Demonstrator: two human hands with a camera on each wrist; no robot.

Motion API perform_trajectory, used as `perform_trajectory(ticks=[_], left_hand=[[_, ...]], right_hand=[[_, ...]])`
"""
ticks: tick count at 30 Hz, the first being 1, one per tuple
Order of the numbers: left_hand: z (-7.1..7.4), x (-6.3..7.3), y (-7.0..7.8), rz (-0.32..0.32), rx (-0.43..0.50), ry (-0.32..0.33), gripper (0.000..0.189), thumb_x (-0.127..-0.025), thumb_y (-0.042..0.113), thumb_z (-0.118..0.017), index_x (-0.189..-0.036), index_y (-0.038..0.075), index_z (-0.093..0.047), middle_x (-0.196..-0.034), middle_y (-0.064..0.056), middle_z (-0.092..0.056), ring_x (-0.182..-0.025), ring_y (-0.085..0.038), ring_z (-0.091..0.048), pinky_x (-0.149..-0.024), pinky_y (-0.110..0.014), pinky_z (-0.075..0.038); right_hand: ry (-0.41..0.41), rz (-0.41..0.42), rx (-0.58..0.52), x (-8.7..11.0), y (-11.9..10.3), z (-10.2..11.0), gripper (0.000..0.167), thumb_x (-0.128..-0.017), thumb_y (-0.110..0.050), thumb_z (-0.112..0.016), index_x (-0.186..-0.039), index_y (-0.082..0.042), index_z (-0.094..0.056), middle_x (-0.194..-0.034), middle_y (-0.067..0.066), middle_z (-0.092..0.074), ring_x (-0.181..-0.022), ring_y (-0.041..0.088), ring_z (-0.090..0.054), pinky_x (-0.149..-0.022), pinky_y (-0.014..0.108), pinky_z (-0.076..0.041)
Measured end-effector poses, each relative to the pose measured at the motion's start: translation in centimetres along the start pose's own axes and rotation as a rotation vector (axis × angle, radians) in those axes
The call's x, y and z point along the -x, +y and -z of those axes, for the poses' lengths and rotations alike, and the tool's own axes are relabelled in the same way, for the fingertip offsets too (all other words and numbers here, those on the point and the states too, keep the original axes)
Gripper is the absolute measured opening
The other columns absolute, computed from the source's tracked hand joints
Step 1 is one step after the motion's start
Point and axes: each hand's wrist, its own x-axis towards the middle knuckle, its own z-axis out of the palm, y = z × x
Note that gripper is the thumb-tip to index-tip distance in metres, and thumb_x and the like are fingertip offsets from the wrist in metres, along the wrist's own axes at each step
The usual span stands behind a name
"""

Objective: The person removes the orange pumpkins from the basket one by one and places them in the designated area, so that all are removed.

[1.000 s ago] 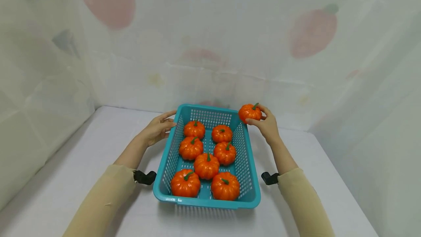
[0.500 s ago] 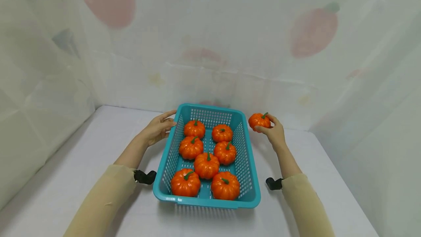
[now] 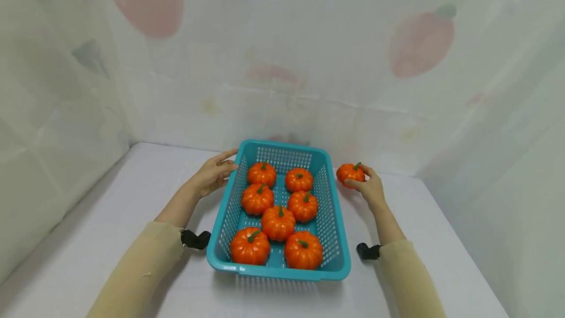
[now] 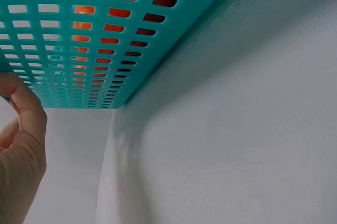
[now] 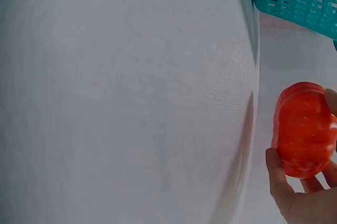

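A small orange pumpkin [image 3: 350, 174] with a green stem is in my right hand [image 3: 372, 189], just beyond the right rim of the teal basket. Thumb and fingers grip it from the side; in the right wrist view the pumpkin [image 5: 305, 129] shows between thumb and fingers. The teal plastic basket [image 3: 277, 273] stands mid-table with several similar pumpkins [image 3: 277, 223] inside. My left hand [image 3: 214, 175] rests its loosely bent fingers against the far part of the basket's left side. The left wrist view shows that hand [image 4: 23, 134] at the perforated wall [image 4: 121, 84].
A white cloth covers the table [image 3: 176, 288]. Behind it hangs a pale curtain [image 3: 326, 53] printed with fruit, and similar sheets enclose the left and right sides. Black wrist cameras [image 3: 195, 239] sit on both wrists, close to the basket's long sides.
My right hand has carried the pumpkin from over the basket's far right rim outward to the right and down toward the table. The left hand and the basket keep their places.
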Motion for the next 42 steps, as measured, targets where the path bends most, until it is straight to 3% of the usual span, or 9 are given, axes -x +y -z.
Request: perform_trajectory(ticks=[9, 25, 35, 42], left_hand=[[0.0, -0.1, -0.2, -0.011, -0.021, -0.002, 0.07, -0.101, 0.006, -0.051, -0.159, 0.012, -0.014, -0.105, -0.001, -0.058, -0.087, -0.009, -0.07, -0.075, -0.025, -0.062], [0.1, -0.1, -0.3, -0.022, -0.014, -0.004, 0.07, -0.101, 0.006, -0.051, -0.16, 0.011, -0.012, -0.106, -0.001, -0.057, -0.087, -0.008, -0.07, -0.074, -0.024, -0.062], [0.1, -0.2, -0.5, -0.01, -0.03, 0.005, 0.07, -0.101, 0.007, -0.051, -0.159, 0.012, -0.014, -0.109, -0.003, -0.054, -0.089, -0.008, -0.07, -0.076, -0.024, -0.062], [0.1, -0.1, -0.3, -0.016, -0.023, 0.005, 0.069, -0.101, 0.006, -0.051, -0.159, 0.012, -0.013, -0.105, -0.001, -0.056, -0.087, -0.009, -0.07, -0.074, -0.024, -0.062]], right_hand=[[-0.032, -0.038, 0.045, -0.3, 0.8, -0.1, 0.081, -0.086, -0.017, -0.073, -0.154, -0.005, -0.03, -0.161, 0.02, -0.028, -0.147, 0.04, -0.029, -0.124, 0.055, -0.027], [-0.077, -0.053, 0.059, -0.4, 1.3, 0.0, 0.083, -0.084, -0.013, -0.076, -0.152, -0.004, -0.031, -0.16, 0.021, -0.029, -0.146, 0.041, -0.029, -0.122, 0.057, -0.029], [-0.099, -0.077, 0.05, -0.3, 1.5, 0.3, 0.083, -0.084, -0.013, -0.075, -0.153, -0.006, -0.029, -0.16, 0.023, -0.027, -0.144, 0.044, -0.03, -0.117, 0.056, -0.038], [-0.098, -0.087, 0.077, -0.3, 0.5, 0.4, 0.084, -0.087, -0.023, -0.074, -0.155, -0.008, -0.027, -0.16, 0.024, -0.026, -0.143, 0.045, -0.032, -0.113, 0.055, -0.044]])
